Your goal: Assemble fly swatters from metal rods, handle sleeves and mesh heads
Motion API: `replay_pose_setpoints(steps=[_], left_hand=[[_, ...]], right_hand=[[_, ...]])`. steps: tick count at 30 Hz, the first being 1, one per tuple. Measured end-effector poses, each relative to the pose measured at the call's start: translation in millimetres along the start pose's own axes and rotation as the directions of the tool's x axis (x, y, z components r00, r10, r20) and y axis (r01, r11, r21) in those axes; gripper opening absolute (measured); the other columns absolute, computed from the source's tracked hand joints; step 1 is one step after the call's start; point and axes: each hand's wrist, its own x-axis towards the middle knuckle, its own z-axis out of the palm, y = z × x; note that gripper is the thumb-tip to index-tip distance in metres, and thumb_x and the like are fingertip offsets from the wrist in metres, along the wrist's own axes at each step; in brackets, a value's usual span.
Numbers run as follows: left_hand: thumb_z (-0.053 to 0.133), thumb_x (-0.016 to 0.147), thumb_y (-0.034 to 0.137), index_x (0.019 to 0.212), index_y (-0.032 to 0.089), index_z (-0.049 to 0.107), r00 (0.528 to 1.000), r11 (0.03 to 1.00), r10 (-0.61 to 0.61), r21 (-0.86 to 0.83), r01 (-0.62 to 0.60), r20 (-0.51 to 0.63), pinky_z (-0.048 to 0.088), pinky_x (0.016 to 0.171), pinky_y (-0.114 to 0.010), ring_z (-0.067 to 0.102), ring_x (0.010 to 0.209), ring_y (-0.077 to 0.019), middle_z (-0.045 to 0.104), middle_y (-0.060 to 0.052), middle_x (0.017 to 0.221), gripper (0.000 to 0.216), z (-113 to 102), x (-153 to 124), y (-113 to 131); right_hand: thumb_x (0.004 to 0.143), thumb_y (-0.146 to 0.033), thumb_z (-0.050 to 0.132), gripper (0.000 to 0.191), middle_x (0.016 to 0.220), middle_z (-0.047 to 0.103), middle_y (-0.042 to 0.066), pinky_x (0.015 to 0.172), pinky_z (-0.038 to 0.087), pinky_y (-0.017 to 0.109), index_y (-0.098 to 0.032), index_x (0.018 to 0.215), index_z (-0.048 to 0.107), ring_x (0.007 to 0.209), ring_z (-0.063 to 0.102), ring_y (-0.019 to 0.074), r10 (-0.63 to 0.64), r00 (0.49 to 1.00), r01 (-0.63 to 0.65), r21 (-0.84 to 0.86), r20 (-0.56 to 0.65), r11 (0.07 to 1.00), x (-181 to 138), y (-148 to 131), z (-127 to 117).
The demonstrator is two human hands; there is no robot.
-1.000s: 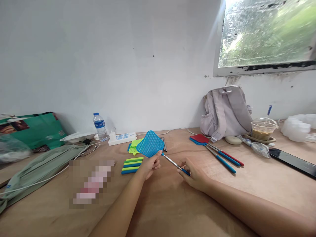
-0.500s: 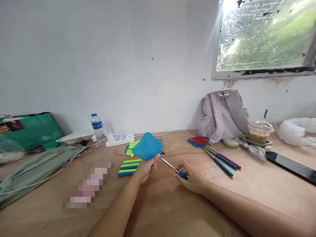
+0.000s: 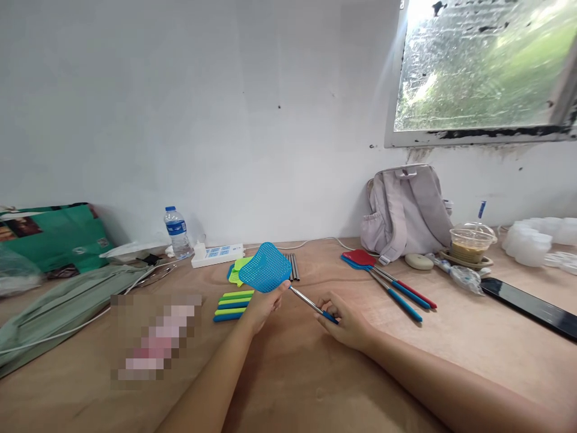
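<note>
- Both hands are on one blue fly swatter (image 3: 265, 269), held above the bench (image 3: 451, 337) near its middle.
- Left hand (image 3: 262, 304): grip clenched at the neck, just under the mesh head, which tilts up and away towards the wall.
- Right hand (image 3: 345, 319): grip closed around the blue handle end, with the bare metal shaft spanning the gap between the two hands.
- How far along, as a judgement: this swatter looks put together, head on shaft and shaft in handle.
- Two finished swatters (image 3: 387, 279), one red and one blue, lie side by side on the bench to the right, well apart from the hands.
- Loose parts are left: green and blue handle sleeves (image 3: 234, 302) stacked just left of the left hand, yellow-green mesh heads (image 3: 238, 269) behind the held head, and bare metal rods (image 3: 293, 266) beside them. So more than half of the pile appears undone.
- Writing now: the water bottle (image 3: 175, 231) by the wall has a blue label, too small to read.
- The white power strip (image 3: 218, 254) shows blue markings, not legible.
- The green bag (image 3: 54, 234) at far left carries printed patches, unreadable from here.
- The iced drink cup (image 3: 471, 242) and grey backpack (image 3: 406, 207) show no brand that I can make out.
</note>
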Motion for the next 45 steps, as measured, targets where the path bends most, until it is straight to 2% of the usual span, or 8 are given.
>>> replay_pose_setpoints(steps=[9, 13, 17, 22, 27, 35, 40, 45], left_hand=[[0.07, 0.055, 0.031, 0.077, 0.019, 0.057, 0.969, 0.948, 0.227, 0.251, -0.196, -0.098, 0.035, 0.057, -0.022, 0.046, 0.057, -0.0115, 0.05, 0.003, 0.063, 0.028, -19.6, 8.8, -0.5], [0.054, 0.067, 0.02, 0.079, 0.021, 0.06, 0.882, 0.554, 0.452, 0.816, -0.165, -0.129, 0.038, 0.066, -0.028, 0.052, 0.071, -0.0183, 0.052, -0.002, 0.075, 0.013, -41.3, 11.6, 2.2], [0.048, 0.067, 0.013, 0.079, 0.019, 0.062, 0.877, 0.244, 0.462, 0.97, 0.018, -0.132, 0.038, 0.072, -0.036, 0.054, 0.083, -0.0268, 0.055, -0.009, 0.087, 0.019, -57.9, 12.4, 4.6], [0.055, 0.061, 0.012, 0.069, 0.02, 0.065, 0.866, 0.33, 0.441, 0.94, 0.086, -0.234, 0.038, 0.072, -0.041, 0.055, 0.083, -0.0322, 0.059, -0.013, 0.086, 0.014, -70.5, 14.3, -2.0], [0.062, 0.051, 0.005, 0.054, 0.019, 0.063, 0.856, 0.582, 0.391, 0.811, 0.055, -0.339, 0.036, 0.077, -0.046, 0.056, 0.087, -0.0351, 0.063, -0.013, 0.076, 0.015, -81.4, 18.9, -10.4], [0.051, 0.065, 0.009, 0.088, 0.02, 0.068, 0.958, 0.331, 0.062, 0.911, 0.245, -0.28, 0.041, 0.076, -0.045, 0.057, 0.095, -0.0346, 0.063, -0.017, 0.104, 0.031, -90.4, 20.8, -3.8], [0.047, 0.069, 0.009, 0.093, 0.019, 0.067, 0.967, 0.285, 0.046, 0.931, 0.226, -0.249, 0.042, 0.077, -0.043, 0.056, 0.097, -0.0324, 0.062, -0.015, 0.108, 0.033, -86.7, 18.9, 0.8], [0.041, 0.071, 0.007, 0.099, 0.02, 0.065, 0.974, 0.207, 0.034, 0.955, 0.214, -0.226, 0.042, 0.08, -0.04, 0.056, 0.1, -0.0296, 0.061, -0.013, 0.111, 0.039, -86.2, 18.8, 0.5]], right_hand=[[0.081, -0.027, 0.046, 0.014, 0.082, 0.065, 0.004, 0.064, 0.043, 0.026, -0.021, 0.091, 0.054, 0.071, 0.059, 0.0161, -0.015, 0.999, 0.009, -0.175, -0.034, 0.985, 16.3, 22.4, -40.4], [0.077, -0.029, 0.051, 0.015, 0.085, 0.066, 0.004, 0.067, 0.043, 0.028, -0.022, 0.089, 0.056, 0.073, 0.06, 0.0182, 0.157, 0.977, -0.197, -0.332, -0.143, 0.923, 16.6, 72.0, -92.2], [0.074, -0.028, 0.052, 0.013, 0.08, 0.067, 0.004, 0.061, 0.042, 0.026, -0.022, 0.083, 0.058, 0.073, 0.061, 0.0194, 0.363, 0.902, -0.431, -0.448, -0.233, 0.783, 3.3, 111.2, -129.1], [0.072, -0.021, 0.051, 0.013, 0.079, 0.067, 0.005, 0.058, 0.039, 0.024, -0.02, 0.082, 0.059, 0.072, 0.061, 0.0186, 0.428, 0.858, -0.514, -0.523, -0.286, 0.68, -5.5, 123.1, -141.7], [0.069, -0.018, 0.051, 0.016, 0.076, 0.067, 0.005, 0.055, 0.037, 0.023, -0.02, 0.082, 0.061, 0.069, 0.06, 0.0179, 0.489, 0.82, -0.567, -0.532, -0.296, 0.629, -7.3, 129.7, -139.1], [0.07, -0.017, 0.049, 0.016, 0.072, 0.066, 0.007, 0.054, 0.037, 0.026, -0.018, 0.077, 0.062, 0.065, 0.059, 0.0196, 0.439, 0.83, -0.556, -0.579, -0.345, 0.596, -7.4, 126.7, -136.6], [0.074, -0.017, 0.045, 0.018, 0.088, 0.065, 0.007, 0.081, 0.038, 0.033, -0.02, 0.079, 0.062, 0.088, 0.054, 0.0224, 0.11, 0.975, -0.211, -0.647, -0.194, 0.733, 11.6, 88.7, -96.6], [0.069, -0.015, 0.049, 0.018, 0.09, 0.062, 0.007, 0.084, 0.037, 0.031, -0.018, 0.083, 0.059, 0.091, 0.052, 0.0205, -0.048, 0.997, 0.074, -0.469, 0.068, 0.88, 32.5, 43.9, -12.6]])
